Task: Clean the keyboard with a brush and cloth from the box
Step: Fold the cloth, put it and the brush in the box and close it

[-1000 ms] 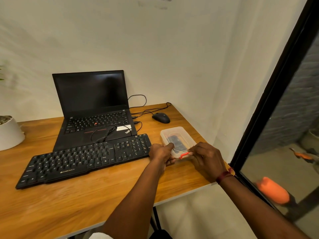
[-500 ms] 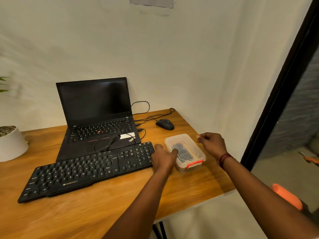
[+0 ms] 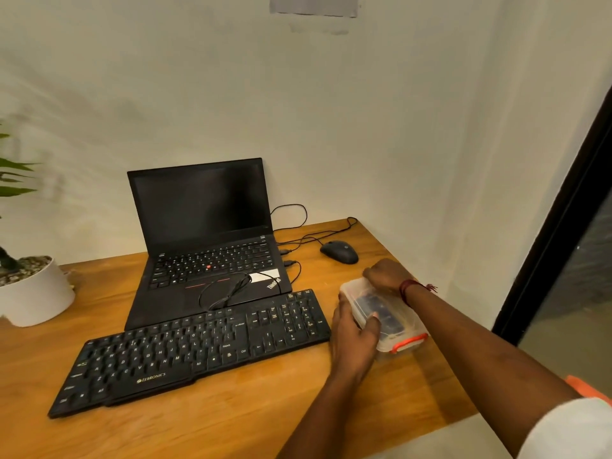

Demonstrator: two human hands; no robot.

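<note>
Orange plastic forms the latch (image 3: pixel 409 342) at the near short end of the clear box (image 3: pixel 402 326). The box sits lid-on on the wooden table (image 3: pixel 231 419), just beside the right end of the keyboard (image 3: pixel 198 346), with its long axis running away from the person and a little leftward. The left hand (image 3: pixel 354 332) is the nearer one and grips the box's left long side, thumb laid across the lid. The right hand (image 3: pixel 384 276) is at the far short end, fingers curled down over that rim, and what they pinch is hidden. Opening probably turns on that far end, since the near latch lies untouched, toward the person from both hands. Dark things show through the lid, but brush and cloth cannot be told apart. The keyboard reads ZEBRONICS along its front, and the laptop (image 3: pixel 205 260) behind it reads ThinkPad. The logo on the mouse (image 3: pixel 339 252) is too small to read.
</note>
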